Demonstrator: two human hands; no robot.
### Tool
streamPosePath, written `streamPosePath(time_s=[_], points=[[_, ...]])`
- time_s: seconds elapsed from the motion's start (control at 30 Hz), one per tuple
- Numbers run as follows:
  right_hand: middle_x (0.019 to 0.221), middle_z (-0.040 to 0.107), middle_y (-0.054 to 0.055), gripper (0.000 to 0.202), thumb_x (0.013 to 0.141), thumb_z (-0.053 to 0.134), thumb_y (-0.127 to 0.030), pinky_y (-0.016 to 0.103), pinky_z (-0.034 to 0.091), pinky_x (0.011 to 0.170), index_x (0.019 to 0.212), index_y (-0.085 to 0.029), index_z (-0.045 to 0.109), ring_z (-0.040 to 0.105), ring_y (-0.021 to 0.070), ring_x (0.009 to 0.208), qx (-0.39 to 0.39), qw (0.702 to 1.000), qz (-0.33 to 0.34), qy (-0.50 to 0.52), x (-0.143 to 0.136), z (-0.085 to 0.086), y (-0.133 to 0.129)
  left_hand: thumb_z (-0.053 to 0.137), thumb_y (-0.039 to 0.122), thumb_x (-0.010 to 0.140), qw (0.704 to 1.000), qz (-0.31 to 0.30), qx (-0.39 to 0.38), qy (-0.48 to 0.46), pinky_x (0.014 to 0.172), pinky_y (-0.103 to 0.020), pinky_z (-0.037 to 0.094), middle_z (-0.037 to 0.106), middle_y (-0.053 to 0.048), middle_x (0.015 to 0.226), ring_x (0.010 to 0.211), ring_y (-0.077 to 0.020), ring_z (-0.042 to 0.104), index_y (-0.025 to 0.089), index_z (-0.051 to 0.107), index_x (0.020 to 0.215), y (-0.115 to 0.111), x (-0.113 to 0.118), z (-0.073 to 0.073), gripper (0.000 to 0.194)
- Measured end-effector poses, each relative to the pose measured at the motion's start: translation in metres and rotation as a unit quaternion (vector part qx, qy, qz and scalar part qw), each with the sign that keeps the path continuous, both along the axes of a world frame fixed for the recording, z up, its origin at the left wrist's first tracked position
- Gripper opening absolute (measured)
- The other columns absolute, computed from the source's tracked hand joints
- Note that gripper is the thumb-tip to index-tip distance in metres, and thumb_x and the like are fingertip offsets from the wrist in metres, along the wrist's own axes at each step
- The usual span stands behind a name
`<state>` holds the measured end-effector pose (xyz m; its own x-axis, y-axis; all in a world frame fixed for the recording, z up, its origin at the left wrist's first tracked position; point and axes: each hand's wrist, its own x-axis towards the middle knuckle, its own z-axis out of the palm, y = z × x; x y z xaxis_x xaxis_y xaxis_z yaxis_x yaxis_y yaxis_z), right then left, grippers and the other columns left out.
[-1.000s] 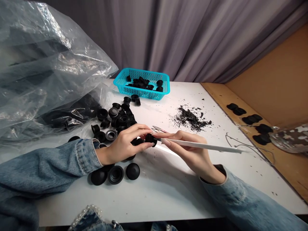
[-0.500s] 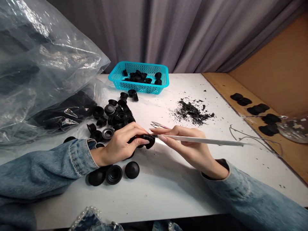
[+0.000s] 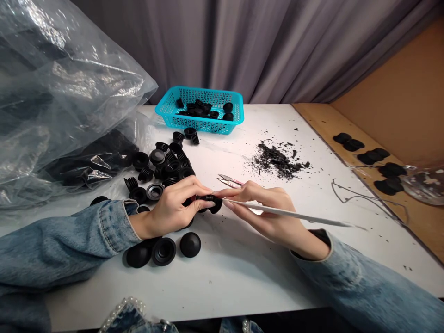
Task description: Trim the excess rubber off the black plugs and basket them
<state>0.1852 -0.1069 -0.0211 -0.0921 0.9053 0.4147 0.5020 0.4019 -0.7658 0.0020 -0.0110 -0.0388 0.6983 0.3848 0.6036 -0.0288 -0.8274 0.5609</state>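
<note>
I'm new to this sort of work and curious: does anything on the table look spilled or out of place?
Yes: black scraps lie loose on the white tabletop, beyond the right hand and right of the blue basket. They look spilled because nothing contains them and small bits stray around the heap.

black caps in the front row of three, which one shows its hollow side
The middle cap: its ringed hollow is turned up, whereas the left cap and right cap show smooth domes.
</note>
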Motion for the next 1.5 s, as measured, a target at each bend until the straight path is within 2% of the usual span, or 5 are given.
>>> streamPosePath(time_s=[0.63,0.83,1.0,1.23,1.5], points=[[0.09,0.074,0.004,0.01,0.082,0.059,-0.01,0.029,0.048,0.056,0.078,-0.019,0.062,0.057,0.013,0.056,0.092,0.992,-0.013,-0.085,-0.001,-0.004,0.001,0.063,0.015,0.08,1.0,0.006,-0.011,0.014,0.065,-0.023,0.052,0.063,-0.006,0.081,0.074,-0.0126,0.061,0.013,0.062,0.091,-0.001,0.001,-0.001,0.011],[0.083,0.074,0.006,0.013,0.084,0.06,-0.022,0.026,0.051,0.051,0.072,-0.018,0.062,0.068,0.0162,0.065,0.05,0.98,-0.19,-0.018,0.008,0.0,0.006,0.062,0.02,0.082,0.995,0.027,-0.091,0.039,0.071,-0.025,0.052,0.059,-0.008,0.099,0.077,-0.0117,0.058,0.014,0.059,0.099,0.0,0.001,0.0,0.018],[0.066,0.069,0.002,0.037,0.097,0.028,-0.024,0.026,0.05,0.049,0.13,-0.014,0.043,0.063,0.0133,0.046,0.024,0.96,-0.23,-0.155,0.032,-0.017,0.018,0.061,0.025,0.082,0.978,0.007,-0.207,0.02,0.076,-0.027,0.052,0.06,-0.01,0.111,0.089,-0.0155,0.061,0.015,0.057,0.104,0.0,-0.001,0.0,0.024],[0.074,0.057,0.009,0.03,0.09,0.045,-0.041,0.03,0.041,0.053,0.091,-0.014,0.059,0.054,0.0218,0.065,0.001,0.924,-0.122,-0.362,0.036,-0.033,0.021,0.064,0.029,0.079,0.887,-0.043,-0.461,0.002,0.064,-0.025,0.055,0.066,-0.009,0.097,0.073,-0.0147,0.066,0.014,0.053,0.105,-0.002,-0.002,0.013,0.032],[0.065,0.049,0.005,0.021,0.089,0.038,-0.014,0.028,0.035,0.05,0.072,-0.018,0.05,0.045,0.0186,0.059,0.015,0.933,-0.094,-0.347,0.033,-0.037,0.023,0.061,0.029,0.08,0.87,-0.027,-0.493,0.002,0.071,-0.028,0.056,0.067,-0.01,0.107,0.077,-0.0152,0.066,0.014,0.061,0.111,0.004,-0.002,0.017,0.034]])
